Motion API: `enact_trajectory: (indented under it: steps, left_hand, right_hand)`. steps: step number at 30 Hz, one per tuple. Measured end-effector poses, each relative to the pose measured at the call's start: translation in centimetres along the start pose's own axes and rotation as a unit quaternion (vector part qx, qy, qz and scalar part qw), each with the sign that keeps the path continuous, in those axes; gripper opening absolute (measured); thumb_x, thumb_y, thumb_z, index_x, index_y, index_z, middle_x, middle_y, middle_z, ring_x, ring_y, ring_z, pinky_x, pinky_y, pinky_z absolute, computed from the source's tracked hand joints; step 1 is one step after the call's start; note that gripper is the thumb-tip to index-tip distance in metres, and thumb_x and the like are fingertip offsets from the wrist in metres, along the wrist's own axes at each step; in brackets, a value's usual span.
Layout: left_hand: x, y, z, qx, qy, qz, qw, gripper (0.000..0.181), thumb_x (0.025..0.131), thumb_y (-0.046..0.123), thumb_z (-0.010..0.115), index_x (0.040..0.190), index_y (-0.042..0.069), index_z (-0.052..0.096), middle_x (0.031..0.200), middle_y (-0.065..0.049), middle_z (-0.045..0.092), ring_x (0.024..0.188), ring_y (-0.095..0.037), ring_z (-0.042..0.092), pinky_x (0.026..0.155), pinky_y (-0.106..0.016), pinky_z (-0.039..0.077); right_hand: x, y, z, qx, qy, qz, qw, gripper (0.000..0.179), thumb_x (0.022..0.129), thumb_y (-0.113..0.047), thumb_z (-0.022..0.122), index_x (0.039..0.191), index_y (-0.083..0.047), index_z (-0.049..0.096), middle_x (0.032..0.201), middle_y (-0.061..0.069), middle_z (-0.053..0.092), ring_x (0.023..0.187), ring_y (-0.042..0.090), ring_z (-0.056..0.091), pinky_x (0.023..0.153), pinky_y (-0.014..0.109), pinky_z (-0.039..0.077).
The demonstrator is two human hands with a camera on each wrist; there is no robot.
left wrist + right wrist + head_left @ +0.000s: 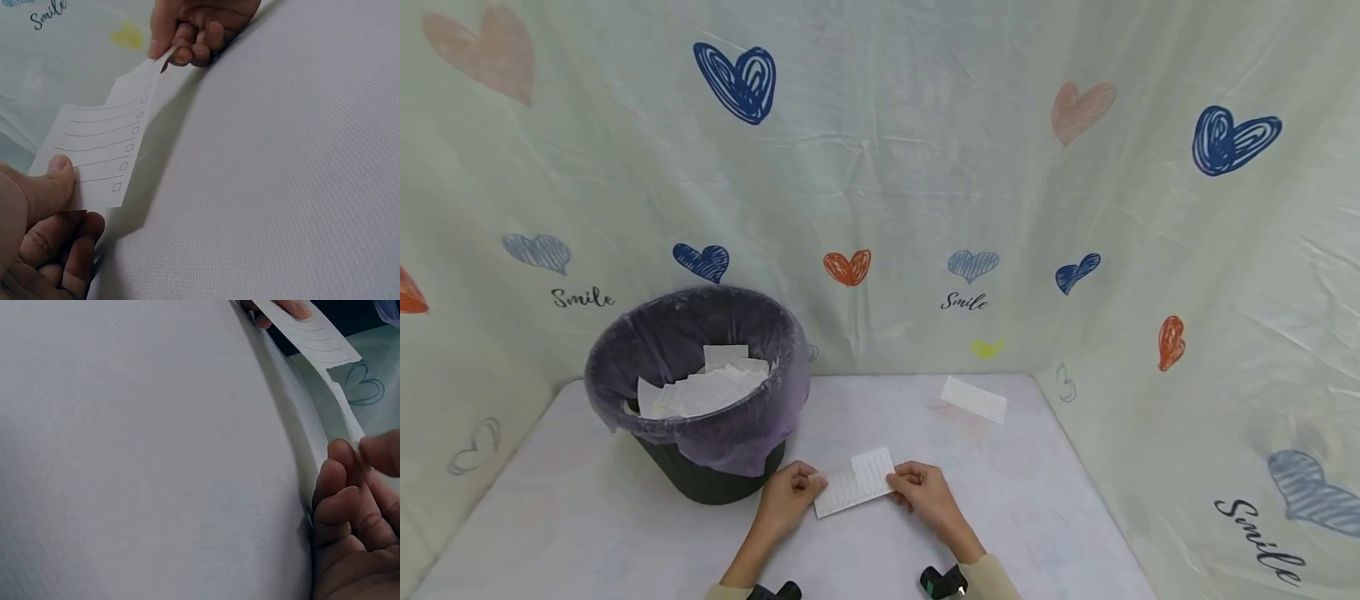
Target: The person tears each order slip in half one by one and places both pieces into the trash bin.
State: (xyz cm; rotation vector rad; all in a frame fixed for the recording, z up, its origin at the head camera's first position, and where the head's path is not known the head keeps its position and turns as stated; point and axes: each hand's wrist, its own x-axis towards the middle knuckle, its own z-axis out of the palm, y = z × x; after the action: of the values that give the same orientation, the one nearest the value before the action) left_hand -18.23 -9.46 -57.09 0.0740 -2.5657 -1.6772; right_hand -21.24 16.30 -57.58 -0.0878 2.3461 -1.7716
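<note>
A white sheet of lined paper with small checkboxes is held between my two hands, just above the table. My left hand pinches its left end, thumb on top, as the left wrist view also shows with the paper. At the other end, my right hand pinches the sheet between thumb and fingers. The upper edge is uneven, with a step near the middle; in the right wrist view the paper has a ragged torn edge there.
A dark bin with a purple liner stands at the back left, white papers piled inside. Another lined paper lies at the table's back right. A curtain printed with hearts surrounds the white table.
</note>
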Motion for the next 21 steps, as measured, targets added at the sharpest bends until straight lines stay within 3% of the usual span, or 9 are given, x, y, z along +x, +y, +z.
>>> enact_trajectory:
  steps: [7,21]
  left_hand:
    - [0.07,0.11,0.35,-0.017,-0.007,0.000,0.9998,0.022,0.088,0.012,0.081,0.101,-0.002,0.070,0.080,-0.004,0.075,0.073,-0.008,0.058,0.068,-0.023,0.046]
    - [-0.10,0.19,0.23,0.003,-0.023,0.006,0.9997,0.013,0.088,0.010,0.080,0.088,0.001,0.070,0.078,-0.003,0.070,0.071,-0.010,0.057,0.064,-0.023,0.046]
  right_hand:
    - [0.00,0.36,-0.05,0.006,0.021,-0.011,0.9997,0.018,0.095,-0.013,0.071,0.100,0.004,0.070,0.072,0.003,0.069,0.060,0.012,0.058,0.052,0.023,0.047]
    - [-0.04,0.36,0.15,0.014,0.034,-0.008,0.9993,0.022,0.093,-0.017,0.075,0.098,0.004,0.071,0.070,0.003,0.070,0.056,0.010,0.061,0.055,0.025,0.052]
